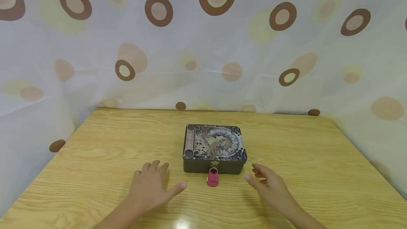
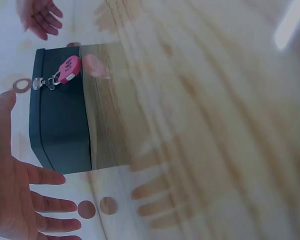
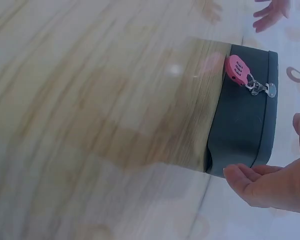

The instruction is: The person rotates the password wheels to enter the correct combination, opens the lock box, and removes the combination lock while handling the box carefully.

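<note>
A dark tin box (image 1: 213, 143) with a printed clockwork-style lid sits closed on the table. From the clasp (image 1: 214, 164) on its front hangs a pink combination padlock (image 1: 213, 179) with number dials. My left hand (image 1: 149, 188) hovers to the left of the box, fingers spread, holding nothing. On the other side, my right hand (image 1: 270, 186) is near the box's front right corner, fingers slightly bent and nothing in them. In the head view both hands stand apart from the box. The left wrist view shows the padlock (image 2: 70, 69) and the box's plain front (image 2: 65, 120).
The wooden table (image 1: 127, 133) has a glossy top that reflects the hands and box. Behind it and along its sides hangs a pale curtain (image 1: 197, 45) printed with brown, yellow and peach circles.
</note>
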Tool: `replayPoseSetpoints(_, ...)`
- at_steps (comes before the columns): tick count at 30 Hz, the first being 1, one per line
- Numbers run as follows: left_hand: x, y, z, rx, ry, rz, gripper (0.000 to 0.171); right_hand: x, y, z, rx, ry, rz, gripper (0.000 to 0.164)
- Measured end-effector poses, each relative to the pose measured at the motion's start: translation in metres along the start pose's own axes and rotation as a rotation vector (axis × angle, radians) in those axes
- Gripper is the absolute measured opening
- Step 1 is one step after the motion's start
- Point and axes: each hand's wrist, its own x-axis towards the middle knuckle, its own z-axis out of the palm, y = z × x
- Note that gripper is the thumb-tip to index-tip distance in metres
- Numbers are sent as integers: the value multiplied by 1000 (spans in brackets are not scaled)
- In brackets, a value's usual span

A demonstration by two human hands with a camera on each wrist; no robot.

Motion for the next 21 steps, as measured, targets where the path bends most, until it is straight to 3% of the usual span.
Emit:
replayPoseSetpoints(12,-4,12,3,-132,-23,26,84,2,-4,13,112,-39,94,46)
replayPoseSetpoints(21,-1,18,7,-214,1,84,78,3,-11,23,212,-73,76,42)
